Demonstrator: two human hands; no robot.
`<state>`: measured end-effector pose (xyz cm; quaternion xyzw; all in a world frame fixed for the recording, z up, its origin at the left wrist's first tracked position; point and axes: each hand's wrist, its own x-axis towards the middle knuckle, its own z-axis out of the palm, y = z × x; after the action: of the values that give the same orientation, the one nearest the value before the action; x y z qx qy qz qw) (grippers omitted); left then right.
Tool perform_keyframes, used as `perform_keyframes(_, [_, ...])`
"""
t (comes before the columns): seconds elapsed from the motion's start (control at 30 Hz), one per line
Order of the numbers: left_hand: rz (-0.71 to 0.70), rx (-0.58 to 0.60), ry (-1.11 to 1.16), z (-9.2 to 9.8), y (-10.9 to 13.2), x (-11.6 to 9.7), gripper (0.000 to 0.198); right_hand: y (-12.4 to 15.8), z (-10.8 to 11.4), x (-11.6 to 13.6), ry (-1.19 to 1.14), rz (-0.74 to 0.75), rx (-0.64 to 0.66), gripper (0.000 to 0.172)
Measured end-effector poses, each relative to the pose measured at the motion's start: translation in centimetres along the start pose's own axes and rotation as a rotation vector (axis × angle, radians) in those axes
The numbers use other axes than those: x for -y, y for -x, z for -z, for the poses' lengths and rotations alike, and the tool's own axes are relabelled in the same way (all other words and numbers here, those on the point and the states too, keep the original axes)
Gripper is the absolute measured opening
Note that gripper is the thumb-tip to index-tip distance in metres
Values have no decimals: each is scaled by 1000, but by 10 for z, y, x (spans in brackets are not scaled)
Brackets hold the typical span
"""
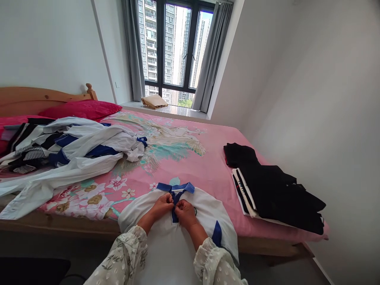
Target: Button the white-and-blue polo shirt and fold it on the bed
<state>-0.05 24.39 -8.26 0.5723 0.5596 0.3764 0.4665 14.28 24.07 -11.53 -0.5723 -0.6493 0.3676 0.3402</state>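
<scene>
A white polo shirt (208, 206) with a blue collar lies face up over the near edge of the bed, its lower part hanging down toward me. Both hands meet at its blue button placket, just below the collar. My left hand (162, 206) pinches the placket from the left side. Close beside it, my right hand (186, 213) has its fingers pressed together on the placket's other side. Any button between the fingertips is hidden. Part of a round dark mark on the chest shows beside my right hand.
A loose heap of white, blue and black clothes (89, 144) covers the bed's left side. Stacked folded clothes (279, 190), mostly black, lie at the right edge. Behind are a red pillow (86, 109) and a beige folded item (154, 101) on the windowsill. A wall (326, 118) borders the right.
</scene>
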Motion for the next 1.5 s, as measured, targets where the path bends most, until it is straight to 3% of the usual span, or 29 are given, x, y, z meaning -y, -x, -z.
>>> perform_keyframes(0.3, [-52,-5,-15,1,-2,8,19,2,3,8,-41,-29,8,5])
perform_keyframes(0.63, [-169,-19,-62,1,3,21,14,-12,16,10,-282,-231,293,17])
perform_keyframes(0.73, [-181,-41,-98,-1,5,20,17,-11,18,12,-309,-240,305,17])
perform_keyframes(0.83, [-195,-84,-137,-3,8,18,19,-7,15,13,-283,-229,198,19])
perform_keyframes(1.0, [-248,-125,-152,-5,12,21,3,-3,4,22,-142,-174,-120,17])
perform_keyframes(1.13, [-273,-193,-168,-6,12,27,8,-11,-4,35,-25,-162,-288,33])
perform_keyframes(1.23, [-264,-299,-195,-8,11,30,4,-21,-9,38,31,-208,-347,36])
perform_keyframes(1.43, [-216,-492,-278,-12,-5,28,3,-26,-14,28,62,-176,-356,10])
perform_keyframes(1.5, [-221,-512,-314,-12,-13,25,7,-24,-15,23,47,-135,-345,10])
